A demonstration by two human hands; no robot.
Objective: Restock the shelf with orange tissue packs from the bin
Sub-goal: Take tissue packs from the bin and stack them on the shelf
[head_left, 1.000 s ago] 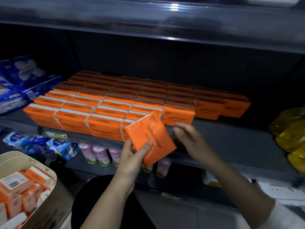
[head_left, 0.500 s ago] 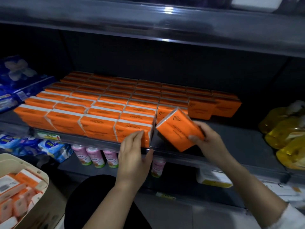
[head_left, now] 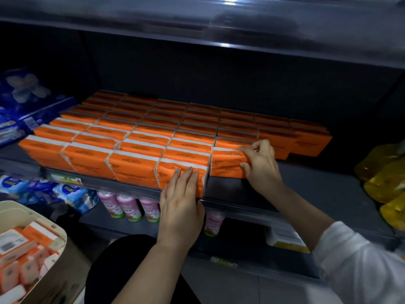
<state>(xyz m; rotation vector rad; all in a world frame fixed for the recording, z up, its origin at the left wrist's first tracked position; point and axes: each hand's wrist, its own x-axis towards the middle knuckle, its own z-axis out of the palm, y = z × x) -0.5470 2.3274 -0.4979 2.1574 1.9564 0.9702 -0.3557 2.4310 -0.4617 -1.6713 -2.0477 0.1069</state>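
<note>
On dark glossy shelf [head_left: 306, 185], right hand [head_left: 260, 166] pinches rectangular orange pack [head_left: 225, 164].

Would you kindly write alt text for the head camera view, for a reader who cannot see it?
The right hand pinches an orange tissue pack at the right end of the front row on a dark shelf, while the left hand presses flat against the neighbouring pack. A cream bin holding more packs sits at lower left.

"COTTON TISSUE" on orange packs [head_left: 186, 155]
</note>
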